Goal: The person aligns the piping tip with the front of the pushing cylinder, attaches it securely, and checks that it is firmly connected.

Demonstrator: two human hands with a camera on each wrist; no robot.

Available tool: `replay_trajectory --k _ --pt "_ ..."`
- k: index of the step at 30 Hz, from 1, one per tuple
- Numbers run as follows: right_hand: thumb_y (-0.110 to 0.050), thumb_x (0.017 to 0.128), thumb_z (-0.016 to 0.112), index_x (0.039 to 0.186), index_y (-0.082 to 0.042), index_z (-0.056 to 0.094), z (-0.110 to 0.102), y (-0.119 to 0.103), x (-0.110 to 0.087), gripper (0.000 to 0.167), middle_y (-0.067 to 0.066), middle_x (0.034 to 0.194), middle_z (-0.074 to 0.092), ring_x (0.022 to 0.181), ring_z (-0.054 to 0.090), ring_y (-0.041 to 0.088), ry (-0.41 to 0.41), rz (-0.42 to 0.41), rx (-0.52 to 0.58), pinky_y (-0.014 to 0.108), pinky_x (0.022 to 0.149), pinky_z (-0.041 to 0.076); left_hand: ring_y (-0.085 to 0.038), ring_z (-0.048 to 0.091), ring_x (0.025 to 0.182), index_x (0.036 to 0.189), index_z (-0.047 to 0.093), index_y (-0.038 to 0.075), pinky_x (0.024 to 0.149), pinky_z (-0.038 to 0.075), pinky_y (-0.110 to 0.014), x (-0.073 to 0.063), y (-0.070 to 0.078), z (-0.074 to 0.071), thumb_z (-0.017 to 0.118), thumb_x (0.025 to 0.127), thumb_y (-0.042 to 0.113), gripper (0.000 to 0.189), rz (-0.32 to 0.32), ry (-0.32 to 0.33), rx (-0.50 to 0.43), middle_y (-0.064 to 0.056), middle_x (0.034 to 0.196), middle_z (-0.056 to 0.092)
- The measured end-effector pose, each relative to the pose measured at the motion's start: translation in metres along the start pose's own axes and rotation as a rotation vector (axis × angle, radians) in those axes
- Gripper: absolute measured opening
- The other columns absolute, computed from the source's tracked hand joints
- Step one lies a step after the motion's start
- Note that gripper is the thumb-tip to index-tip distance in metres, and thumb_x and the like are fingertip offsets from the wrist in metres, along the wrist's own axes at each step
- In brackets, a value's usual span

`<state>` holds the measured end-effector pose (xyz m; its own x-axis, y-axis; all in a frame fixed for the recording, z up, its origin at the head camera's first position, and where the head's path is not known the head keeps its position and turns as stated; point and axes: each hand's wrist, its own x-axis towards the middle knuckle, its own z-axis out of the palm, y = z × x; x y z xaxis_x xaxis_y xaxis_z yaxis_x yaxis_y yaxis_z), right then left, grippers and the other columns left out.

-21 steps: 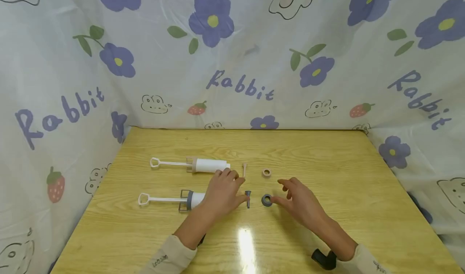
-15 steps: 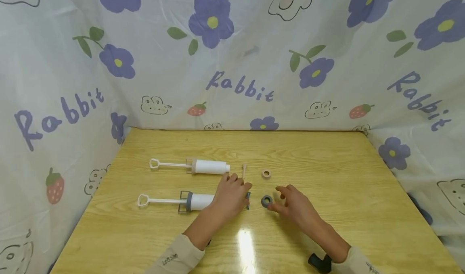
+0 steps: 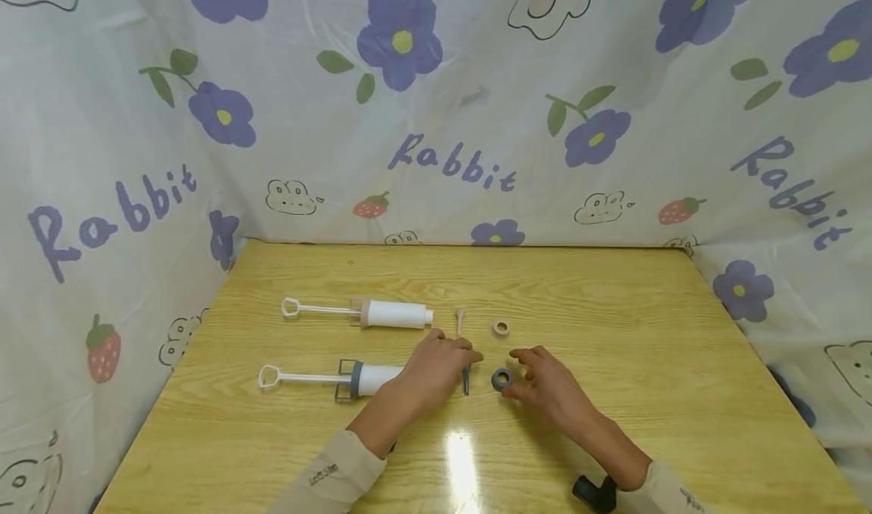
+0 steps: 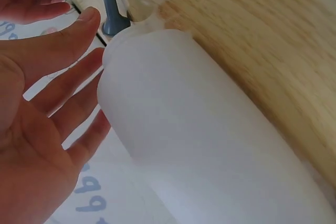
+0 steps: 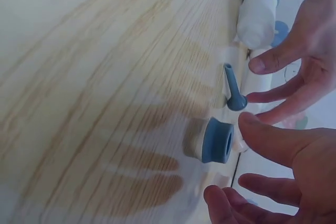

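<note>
My left hand [image 3: 436,369], fingers loosely extended, hovers over the grey nozzle [image 3: 466,382] and partly covers it. In the right wrist view a left fingertip is at the wide end of that nozzle; whether it touches, I cannot tell. Left of it lies a white syringe [image 3: 378,379] with a grey collar and a drawn-out plunger, its front end behind my left hand in the head view. My right hand [image 3: 555,389] is spread around the grey ring cap [image 5: 216,141]. Its thumb is close to the cap's edge, and no finger is curled round it.
Farther back lies a second white syringe [image 3: 397,314] with a beige collar, a beige nozzle [image 3: 459,319] and a beige ring cap [image 3: 501,328]. The wooden table [image 3: 613,294] ends at a patterned curtain [image 3: 327,135].
My left hand has shifted right, off the syringe's side and over the grey nozzle. My right hand has moved slightly left, its fingers coming nearer the grey ring cap.
</note>
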<state>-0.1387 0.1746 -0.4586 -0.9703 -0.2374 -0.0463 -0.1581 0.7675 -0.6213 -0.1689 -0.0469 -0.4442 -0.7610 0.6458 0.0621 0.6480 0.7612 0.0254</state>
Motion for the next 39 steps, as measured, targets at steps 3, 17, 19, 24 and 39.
replay_trajectory --k 3,17,19,24,39 --pt "-0.021 0.088 0.083 0.137 -0.002 0.062 0.002 -0.002 0.002 0.057 0.015 0.126 0.065 0.094 0.063 0.021 0.004 -0.001 0.000 0.026 0.066 0.051 -0.011 0.070 0.104 0.124 0.077 0.025 0.081 0.048 -0.028 0.002 0.001 0.001 0.072 0.093 0.002 0.039 0.005 -0.001 -0.025 0.006 0.117 0.075" --pt "-0.011 0.085 0.084 0.121 -0.001 0.069 0.022 -0.001 0.002 0.041 0.005 0.102 0.065 0.082 0.060 0.012 0.045 0.033 0.037 0.027 0.070 0.053 -0.008 0.059 0.074 0.092 0.083 0.023 0.070 0.048 -0.025 0.004 0.003 0.012 0.073 0.092 0.008 0.018 0.024 -0.033 -0.014 0.006 0.090 0.072" --pt "-0.010 0.086 0.083 0.118 -0.001 0.070 0.024 -0.001 0.002 0.036 0.003 0.099 0.064 0.081 0.059 0.011 0.050 0.032 0.041 0.025 0.070 0.052 -0.008 0.060 0.075 0.090 0.083 0.023 0.072 0.050 -0.025 0.004 0.003 0.013 0.073 0.093 0.009 0.017 0.019 -0.041 -0.017 0.006 0.090 0.072" --pt "-0.009 0.087 0.082 0.114 -0.002 0.071 0.025 -0.002 0.002 0.030 0.002 0.097 0.064 0.080 0.057 0.010 0.057 0.021 0.055 0.022 0.068 0.050 -0.007 0.056 0.071 0.082 0.080 0.022 0.068 0.048 -0.023 0.004 0.004 0.014 0.076 0.091 0.010 0.015 0.013 -0.036 -0.008 0.006 0.086 0.071" --pt "-0.013 0.091 0.079 0.114 -0.002 0.071 0.015 0.000 -0.001 0.027 0.003 0.099 0.067 0.087 0.063 0.013 0.068 0.019 0.084 0.028 0.075 0.057 -0.009 0.061 0.074 0.095 0.083 0.024 0.069 0.049 -0.024 -0.001 -0.002 0.004 0.076 0.091 0.013 0.013 0.001 0.042 0.041 0.006 0.088 0.072"
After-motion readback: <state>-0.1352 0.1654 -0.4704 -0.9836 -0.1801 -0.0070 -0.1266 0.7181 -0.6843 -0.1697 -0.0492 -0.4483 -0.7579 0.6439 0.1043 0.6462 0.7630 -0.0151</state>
